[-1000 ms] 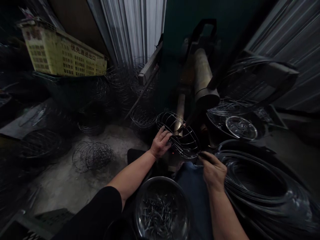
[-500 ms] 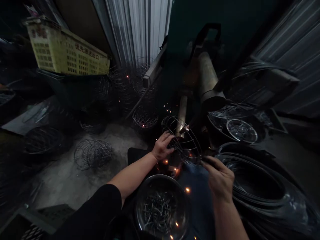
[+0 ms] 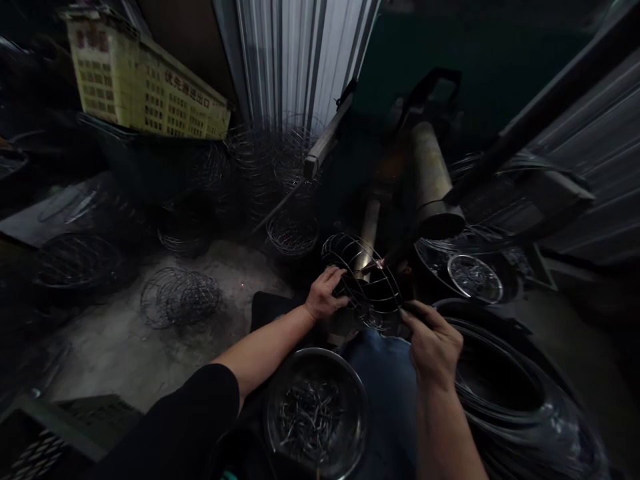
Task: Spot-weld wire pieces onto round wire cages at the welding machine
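A domed wire cage (image 3: 363, 280) is held up against the tip of a welding machine (image 3: 430, 187), where a small glowing spot shows at the contact. My left hand (image 3: 325, 297) grips the cage's left rim, fingers curled round the wires. My right hand (image 3: 433, 340) pinches the cage's lower right edge, fingers closed. Below my hands, on my lap, sits a round metal bowl (image 3: 280, 393) with several short wire pieces (image 3: 307, 420) in it.
Finished wire cages (image 3: 180, 297) lie on the concrete floor at left, more are stacked behind (image 3: 293, 230). Large dark wire rings (image 3: 505, 387) are piled at right. A second bowl (image 3: 475, 277) stands by the machine. A yellow crate (image 3: 145, 87) sits upper left.
The shower of sparks seen half a second ago has died out; only a small glow remains at the weld point. Both hands have kept their hold and the cage has turned slightly.
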`<state>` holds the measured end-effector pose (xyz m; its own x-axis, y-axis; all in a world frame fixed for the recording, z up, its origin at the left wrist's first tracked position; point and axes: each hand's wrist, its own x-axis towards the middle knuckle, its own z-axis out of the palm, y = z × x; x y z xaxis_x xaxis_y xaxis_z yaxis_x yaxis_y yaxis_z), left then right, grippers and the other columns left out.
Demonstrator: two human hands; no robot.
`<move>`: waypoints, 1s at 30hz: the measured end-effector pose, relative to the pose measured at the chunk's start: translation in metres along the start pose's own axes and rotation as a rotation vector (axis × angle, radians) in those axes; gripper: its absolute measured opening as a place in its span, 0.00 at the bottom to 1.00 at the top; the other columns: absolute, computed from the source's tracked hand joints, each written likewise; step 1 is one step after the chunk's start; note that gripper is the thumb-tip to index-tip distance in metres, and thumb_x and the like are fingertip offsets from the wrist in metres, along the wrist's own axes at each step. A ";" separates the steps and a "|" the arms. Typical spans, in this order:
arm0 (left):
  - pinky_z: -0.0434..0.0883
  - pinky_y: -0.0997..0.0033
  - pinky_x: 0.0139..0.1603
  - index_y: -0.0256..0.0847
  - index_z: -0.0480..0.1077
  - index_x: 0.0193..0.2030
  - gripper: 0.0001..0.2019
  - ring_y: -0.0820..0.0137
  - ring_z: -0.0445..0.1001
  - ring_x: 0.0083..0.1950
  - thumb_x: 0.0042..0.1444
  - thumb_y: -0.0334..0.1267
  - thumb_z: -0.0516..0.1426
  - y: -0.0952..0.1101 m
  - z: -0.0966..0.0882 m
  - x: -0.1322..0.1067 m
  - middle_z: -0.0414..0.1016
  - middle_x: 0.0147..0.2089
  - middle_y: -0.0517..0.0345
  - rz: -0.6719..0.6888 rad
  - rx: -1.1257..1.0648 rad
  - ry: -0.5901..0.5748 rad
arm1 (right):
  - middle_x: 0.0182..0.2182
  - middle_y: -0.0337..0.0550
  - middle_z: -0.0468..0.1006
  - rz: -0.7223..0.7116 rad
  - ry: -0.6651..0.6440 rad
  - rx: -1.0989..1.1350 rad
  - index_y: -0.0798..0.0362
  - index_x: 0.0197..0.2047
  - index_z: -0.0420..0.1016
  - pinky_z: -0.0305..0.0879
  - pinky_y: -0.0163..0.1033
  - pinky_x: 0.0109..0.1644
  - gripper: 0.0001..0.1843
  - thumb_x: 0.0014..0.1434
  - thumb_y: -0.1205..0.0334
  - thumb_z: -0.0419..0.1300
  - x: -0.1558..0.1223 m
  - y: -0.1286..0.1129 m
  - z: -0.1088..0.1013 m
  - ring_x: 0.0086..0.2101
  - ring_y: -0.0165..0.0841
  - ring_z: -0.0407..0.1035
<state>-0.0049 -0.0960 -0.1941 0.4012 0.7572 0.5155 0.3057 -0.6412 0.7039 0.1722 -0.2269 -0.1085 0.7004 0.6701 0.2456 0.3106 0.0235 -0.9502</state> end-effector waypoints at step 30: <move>0.72 0.57 0.60 0.37 0.73 0.54 0.34 0.60 0.75 0.54 0.37 0.40 0.72 0.029 -0.008 -0.007 0.77 0.53 0.47 -0.187 -0.299 -0.012 | 0.22 0.41 0.79 0.303 -0.195 0.160 0.54 0.29 0.83 0.69 0.37 0.26 0.20 0.31 0.53 0.77 0.005 -0.048 -0.013 0.23 0.32 0.71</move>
<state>-0.0056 -0.1184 -0.1734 0.3732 0.8554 0.3593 0.1088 -0.4249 0.8987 0.1690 -0.2338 -0.0594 0.6053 0.7923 -0.0770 -0.0062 -0.0921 -0.9957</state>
